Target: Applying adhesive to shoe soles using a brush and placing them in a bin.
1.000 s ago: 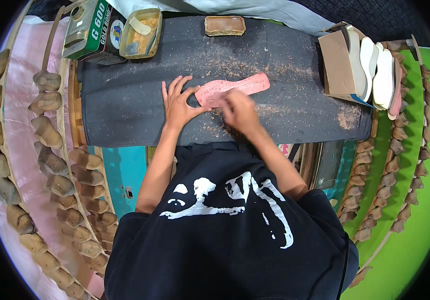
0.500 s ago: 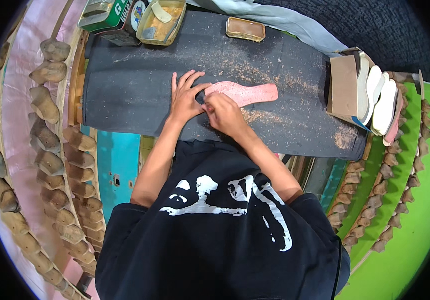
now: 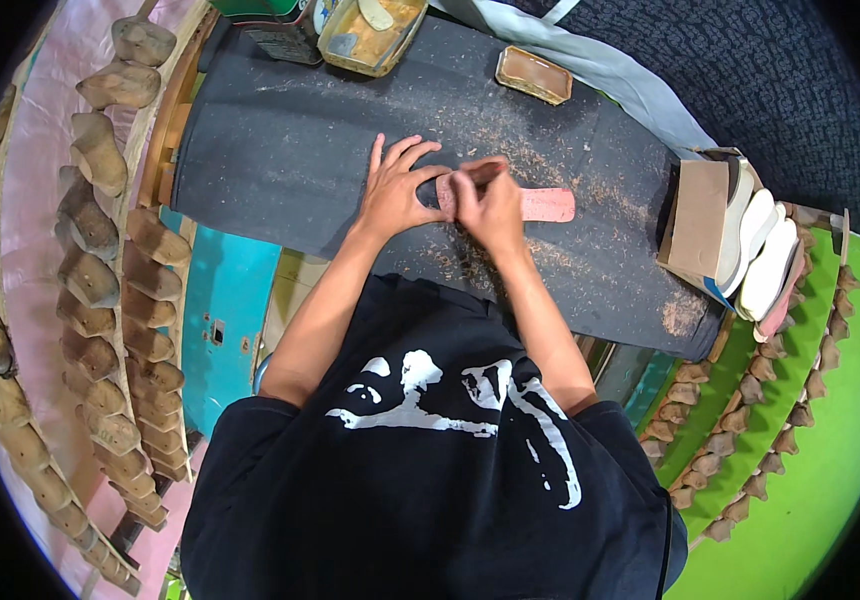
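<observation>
A pink, sole-shaped insole (image 3: 548,204) lies flat on the dark cloth of the work table (image 3: 280,140), its narrower end toward the right. My left hand (image 3: 396,200) rests on the cloth at the insole's left end. Its fingers are spread, with the thumb and index finger curved about the edge there. Over the middle of the insole is my right hand (image 3: 493,212), its fingers curled in and slightly blurred. Whatever it grips, if anything, stays hidden. Small tan shavings (image 3: 470,262) are scattered around the insole.
A tub (image 3: 375,70) of yellowish paste and a green can (image 3: 285,40) stand at the back left. Behind my hands lies a small rectangular container (image 3: 533,76). At right, a cardboard box (image 3: 702,205) holds white soles (image 3: 770,250). Racks of wooden shoe lasts (image 3: 85,215) flank the table.
My right hand has shifted rightward along the insole, from its left end to its middle. The whole view has also turned a little; my left hand stays by the left end.
</observation>
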Available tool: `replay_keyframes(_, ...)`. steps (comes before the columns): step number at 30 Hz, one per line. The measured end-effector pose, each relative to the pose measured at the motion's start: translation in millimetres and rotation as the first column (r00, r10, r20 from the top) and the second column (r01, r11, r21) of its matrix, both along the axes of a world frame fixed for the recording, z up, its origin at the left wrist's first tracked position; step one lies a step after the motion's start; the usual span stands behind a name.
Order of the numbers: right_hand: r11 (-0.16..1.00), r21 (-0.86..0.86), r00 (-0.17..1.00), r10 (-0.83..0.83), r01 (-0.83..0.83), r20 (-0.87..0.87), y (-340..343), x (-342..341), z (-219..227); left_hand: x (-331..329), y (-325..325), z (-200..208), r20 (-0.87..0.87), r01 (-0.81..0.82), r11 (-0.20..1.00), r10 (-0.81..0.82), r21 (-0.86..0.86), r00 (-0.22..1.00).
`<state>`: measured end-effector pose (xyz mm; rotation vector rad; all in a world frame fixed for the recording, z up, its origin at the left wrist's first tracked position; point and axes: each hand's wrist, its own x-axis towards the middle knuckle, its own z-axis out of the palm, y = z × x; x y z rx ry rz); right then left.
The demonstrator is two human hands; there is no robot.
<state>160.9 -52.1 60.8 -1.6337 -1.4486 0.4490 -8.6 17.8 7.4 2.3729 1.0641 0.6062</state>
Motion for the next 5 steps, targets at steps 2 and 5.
replay_keyframes(2,0.992,0.000,0.992,-0.127,0.127,0.028,7,16,-2,1,2,1,0.023,0.033,0.999,-0.033,-0.011,0.999)
replay_keyframes(5,0.993,-0.029,0.993,-0.110,0.111,0.051,7,10,-8,0,2,0,0.024,0.028,0.999,-0.028,-0.021,0.999)
